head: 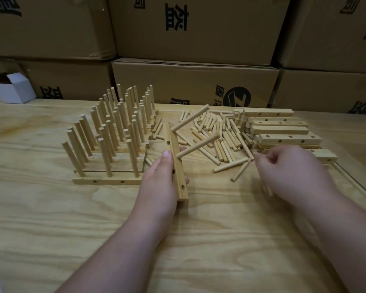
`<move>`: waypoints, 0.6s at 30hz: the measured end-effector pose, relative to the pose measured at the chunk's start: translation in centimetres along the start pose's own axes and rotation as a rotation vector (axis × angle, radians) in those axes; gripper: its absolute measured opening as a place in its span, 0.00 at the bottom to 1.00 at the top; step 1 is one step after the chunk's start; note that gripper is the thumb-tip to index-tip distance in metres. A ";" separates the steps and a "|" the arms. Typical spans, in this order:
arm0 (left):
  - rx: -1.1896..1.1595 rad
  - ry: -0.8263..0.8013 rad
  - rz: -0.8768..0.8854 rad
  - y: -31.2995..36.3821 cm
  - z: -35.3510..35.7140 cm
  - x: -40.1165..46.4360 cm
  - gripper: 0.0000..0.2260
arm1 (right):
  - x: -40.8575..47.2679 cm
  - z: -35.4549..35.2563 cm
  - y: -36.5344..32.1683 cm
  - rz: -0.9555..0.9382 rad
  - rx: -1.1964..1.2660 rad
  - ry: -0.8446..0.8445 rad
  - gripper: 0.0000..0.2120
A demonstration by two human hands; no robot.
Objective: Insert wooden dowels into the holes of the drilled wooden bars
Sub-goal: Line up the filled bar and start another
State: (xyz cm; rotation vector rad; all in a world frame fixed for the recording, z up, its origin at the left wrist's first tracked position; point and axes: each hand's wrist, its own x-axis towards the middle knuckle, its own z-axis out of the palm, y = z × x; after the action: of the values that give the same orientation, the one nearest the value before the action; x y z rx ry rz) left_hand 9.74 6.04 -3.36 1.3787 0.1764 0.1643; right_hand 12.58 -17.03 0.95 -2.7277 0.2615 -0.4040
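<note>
While the left hand is gripping a bar holding two dowels, the right hand, fingers curled, blurry, is reaching into the loose dowels, probably picking a third.

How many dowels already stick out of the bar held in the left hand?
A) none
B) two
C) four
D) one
B: two dowels, one farther and one nearer, project to the right from the bar that the left hand grips, and the holes nearer the person are unfilled.
</note>
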 end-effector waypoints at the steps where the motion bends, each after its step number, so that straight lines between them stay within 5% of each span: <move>1: 0.003 -0.004 0.003 0.1 0.1 -0.1 0.18 | 0.4 -0.7 0.3 0.022 -0.070 -0.036 0.18; 7: 0.037 -0.014 0.012 0.1 0.1 -0.3 0.17 | 1.1 -1.8 1.0 0.160 -0.235 -0.354 0.24; 18: 0.021 -0.043 -0.006 -0.2 0.1 0.1 0.18 | 0.6 -2.4 0.1 0.105 -0.169 -0.391 0.13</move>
State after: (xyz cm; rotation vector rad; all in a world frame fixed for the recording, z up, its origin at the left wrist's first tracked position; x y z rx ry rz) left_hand 9.86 5.97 -3.52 1.4017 0.1474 0.1281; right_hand 12.41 -18.05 3.22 -2.8654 0.3410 0.1905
